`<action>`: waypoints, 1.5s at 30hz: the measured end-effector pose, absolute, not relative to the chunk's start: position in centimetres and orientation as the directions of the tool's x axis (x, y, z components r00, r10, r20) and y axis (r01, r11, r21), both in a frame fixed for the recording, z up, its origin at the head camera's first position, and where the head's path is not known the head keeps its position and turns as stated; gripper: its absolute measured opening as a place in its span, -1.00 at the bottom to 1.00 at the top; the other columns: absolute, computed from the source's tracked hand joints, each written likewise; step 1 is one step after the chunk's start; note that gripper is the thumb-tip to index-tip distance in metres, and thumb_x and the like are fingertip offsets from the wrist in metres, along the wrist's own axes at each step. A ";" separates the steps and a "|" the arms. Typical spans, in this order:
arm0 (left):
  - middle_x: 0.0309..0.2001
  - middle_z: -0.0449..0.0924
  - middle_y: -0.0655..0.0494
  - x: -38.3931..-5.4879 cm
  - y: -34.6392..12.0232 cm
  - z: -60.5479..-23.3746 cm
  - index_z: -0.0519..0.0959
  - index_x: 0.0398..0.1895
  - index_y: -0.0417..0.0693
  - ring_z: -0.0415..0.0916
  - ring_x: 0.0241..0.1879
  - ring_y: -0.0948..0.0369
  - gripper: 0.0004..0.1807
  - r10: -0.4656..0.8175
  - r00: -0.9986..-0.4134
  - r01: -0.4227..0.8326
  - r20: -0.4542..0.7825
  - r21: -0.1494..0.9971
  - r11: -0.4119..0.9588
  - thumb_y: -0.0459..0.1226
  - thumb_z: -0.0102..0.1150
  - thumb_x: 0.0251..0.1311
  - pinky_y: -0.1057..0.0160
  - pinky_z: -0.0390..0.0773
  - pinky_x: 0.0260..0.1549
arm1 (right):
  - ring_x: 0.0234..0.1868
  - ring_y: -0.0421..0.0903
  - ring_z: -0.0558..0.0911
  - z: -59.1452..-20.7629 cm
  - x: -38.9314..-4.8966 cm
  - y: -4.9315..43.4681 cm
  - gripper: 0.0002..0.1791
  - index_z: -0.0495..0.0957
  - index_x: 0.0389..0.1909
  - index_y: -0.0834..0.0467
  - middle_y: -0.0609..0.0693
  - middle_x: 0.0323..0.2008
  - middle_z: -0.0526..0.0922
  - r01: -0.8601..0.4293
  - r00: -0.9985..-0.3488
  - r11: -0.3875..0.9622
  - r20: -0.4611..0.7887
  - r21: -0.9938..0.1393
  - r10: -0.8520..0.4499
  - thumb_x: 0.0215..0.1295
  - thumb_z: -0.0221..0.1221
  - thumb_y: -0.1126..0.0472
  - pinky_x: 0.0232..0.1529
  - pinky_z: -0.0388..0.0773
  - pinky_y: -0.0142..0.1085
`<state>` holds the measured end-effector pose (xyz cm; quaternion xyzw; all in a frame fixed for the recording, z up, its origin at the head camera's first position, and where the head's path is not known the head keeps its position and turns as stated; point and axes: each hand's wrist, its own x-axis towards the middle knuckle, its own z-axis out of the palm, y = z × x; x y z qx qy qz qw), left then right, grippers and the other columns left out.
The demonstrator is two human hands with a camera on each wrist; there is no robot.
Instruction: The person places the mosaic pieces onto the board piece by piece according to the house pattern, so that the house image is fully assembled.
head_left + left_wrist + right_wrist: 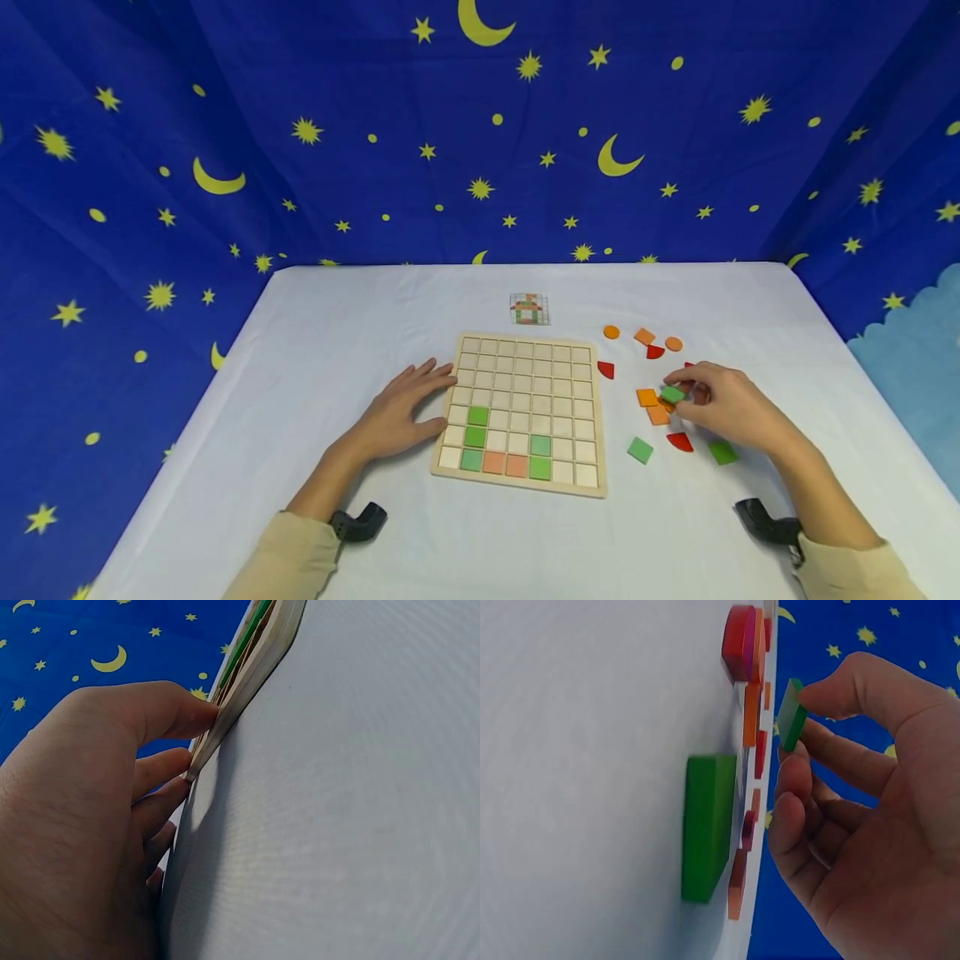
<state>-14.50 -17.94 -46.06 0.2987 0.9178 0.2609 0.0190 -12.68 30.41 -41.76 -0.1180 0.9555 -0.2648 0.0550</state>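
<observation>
My right hand [729, 406] pinches a green square tile [672, 394] above the loose tiles; the right wrist view shows the tile [792, 716] between thumb and fingers, off the table. My left hand [397, 414] touches the left edge of a wooden grid board [522, 489], thumb and fingertips against its rim, as the left wrist view also shows. In the board's lower rows lie several green tiles [475, 437] and two salmon tiles [516, 465]. Two more green tiles, one lighter [640, 450] and one darker [723, 452], lie near my right hand.
Orange squares [647, 397], orange discs [611, 332] and red quarter-circle pieces [680, 442] are scattered right of the board. A small pattern card [529, 309] lies behind the board on the white-covered table [360, 325]. A blue star-printed cloth [420, 100] hangs behind.
</observation>
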 end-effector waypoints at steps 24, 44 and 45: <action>0.44 0.13 0.27 -14.5 -18.1 -46.0 0.34 0.38 0.12 -0.11 0.46 0.17 -0.33 0.556 -0.823 0.535 0.117 0.492 0.687 -0.02 0.20 0.17 0.13 -0.16 0.42 | -0.29 -0.11 0.44 -41.7 -13.1 26.9 -0.63 0.65 -0.08 0.01 -0.12 -0.23 0.57 -0.298 -0.937 0.801 -0.001 -0.519 -0.349 0.01 0.32 0.22 -0.35 0.45 -0.29; 0.44 0.15 0.25 -14.4 -17.9 -45.9 0.35 0.37 0.11 -0.09 0.45 0.15 -0.33 0.557 -0.822 0.534 0.120 0.503 0.680 -0.04 0.22 0.17 0.12 -0.14 0.41 | -0.31 -0.20 0.46 -42.3 -13.7 24.4 -0.64 0.65 -0.12 0.01 -0.18 -0.25 0.55 -0.418 -0.881 0.701 0.069 -0.577 -0.468 -0.02 0.31 0.28 -0.37 0.44 -0.39; 0.44 0.15 0.25 -14.4 -17.9 -45.9 0.35 0.37 0.12 -0.09 0.45 0.15 -0.33 0.557 -0.822 0.534 0.120 0.504 0.680 -0.04 0.22 0.17 0.12 -0.14 0.41 | -0.30 -0.20 0.46 -42.3 -13.7 24.3 -0.64 0.65 -0.12 0.00 -0.19 -0.25 0.55 -0.424 -0.876 0.691 0.072 -0.586 -0.477 -0.02 0.30 0.29 -0.36 0.44 -0.39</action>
